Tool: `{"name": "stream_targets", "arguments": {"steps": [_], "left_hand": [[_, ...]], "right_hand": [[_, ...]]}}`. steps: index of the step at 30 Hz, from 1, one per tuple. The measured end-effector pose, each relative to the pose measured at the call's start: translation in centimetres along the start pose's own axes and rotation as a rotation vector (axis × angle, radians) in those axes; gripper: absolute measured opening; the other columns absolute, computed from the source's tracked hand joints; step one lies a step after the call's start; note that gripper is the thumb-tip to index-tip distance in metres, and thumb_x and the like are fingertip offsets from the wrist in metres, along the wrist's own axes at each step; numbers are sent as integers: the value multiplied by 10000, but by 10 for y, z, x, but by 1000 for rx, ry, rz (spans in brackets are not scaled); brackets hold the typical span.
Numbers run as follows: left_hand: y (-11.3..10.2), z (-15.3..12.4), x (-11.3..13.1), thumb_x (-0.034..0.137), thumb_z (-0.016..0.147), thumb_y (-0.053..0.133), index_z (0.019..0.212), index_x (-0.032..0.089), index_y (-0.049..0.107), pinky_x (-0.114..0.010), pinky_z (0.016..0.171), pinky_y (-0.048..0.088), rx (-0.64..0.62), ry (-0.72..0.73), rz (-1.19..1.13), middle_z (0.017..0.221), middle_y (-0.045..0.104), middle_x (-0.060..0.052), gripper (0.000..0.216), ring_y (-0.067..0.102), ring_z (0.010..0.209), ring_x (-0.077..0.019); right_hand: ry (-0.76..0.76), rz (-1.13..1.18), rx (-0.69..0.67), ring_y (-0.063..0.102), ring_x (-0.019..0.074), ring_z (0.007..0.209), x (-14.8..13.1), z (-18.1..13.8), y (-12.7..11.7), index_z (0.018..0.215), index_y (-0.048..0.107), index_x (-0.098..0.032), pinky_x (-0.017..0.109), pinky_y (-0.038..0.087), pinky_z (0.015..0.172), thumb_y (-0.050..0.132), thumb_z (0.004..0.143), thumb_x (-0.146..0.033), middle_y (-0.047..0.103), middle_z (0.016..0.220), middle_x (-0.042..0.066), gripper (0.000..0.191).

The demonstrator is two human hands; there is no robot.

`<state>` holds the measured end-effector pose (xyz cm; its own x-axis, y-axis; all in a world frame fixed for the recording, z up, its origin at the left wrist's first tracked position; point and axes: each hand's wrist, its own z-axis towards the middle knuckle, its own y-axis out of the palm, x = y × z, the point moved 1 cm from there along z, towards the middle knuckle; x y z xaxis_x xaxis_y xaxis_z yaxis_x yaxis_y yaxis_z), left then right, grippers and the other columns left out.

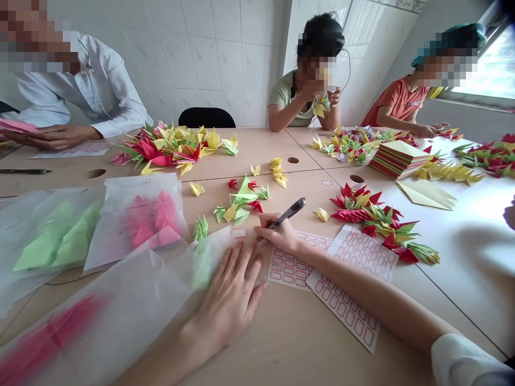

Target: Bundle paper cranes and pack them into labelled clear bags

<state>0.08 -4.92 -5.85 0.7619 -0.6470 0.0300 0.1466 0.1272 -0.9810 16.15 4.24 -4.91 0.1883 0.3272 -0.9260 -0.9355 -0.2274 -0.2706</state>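
On the desk (281, 343) a translucent bag (209, 257) holding green paper lies flat under the left hand (229, 300), fingers spread and apart, palm pressing it down. A small label (238, 233) sits on the bag just beyond those fingers. The right hand (279, 233), nearer the label, has its grip clamped on a pen (287, 213) (tip low toward the label, long axis slanting up and right).
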Motion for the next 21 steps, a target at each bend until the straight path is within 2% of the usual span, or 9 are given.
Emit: {"name": "stream_targets", "arguments": {"steps": [8, 21], "left_hand": [[-1, 1, 2, 358, 895, 350, 1300, 171, 432, -518, 1071, 262, -9, 25, -41, 1412, 379, -61, 454, 211, 1337, -328], [1, 1, 3, 357, 894, 341, 1317, 133, 422, -546, 1028, 311, -9, 20, -39, 1358, 444, -124, 485, 229, 1326, -349]], "right_hand": [[14, -122, 37, 216, 86, 512, 6, -1, 1, 524, 232, -195, 233, 195, 467, 438, 618, -136, 233, 519, -60, 234], [-18, -206, 25, 226, 92, 513, 6, -2, 2, 533, 225, -198, 238, 216, 495, 413, 615, -127, 236, 524, -56, 218]]}}
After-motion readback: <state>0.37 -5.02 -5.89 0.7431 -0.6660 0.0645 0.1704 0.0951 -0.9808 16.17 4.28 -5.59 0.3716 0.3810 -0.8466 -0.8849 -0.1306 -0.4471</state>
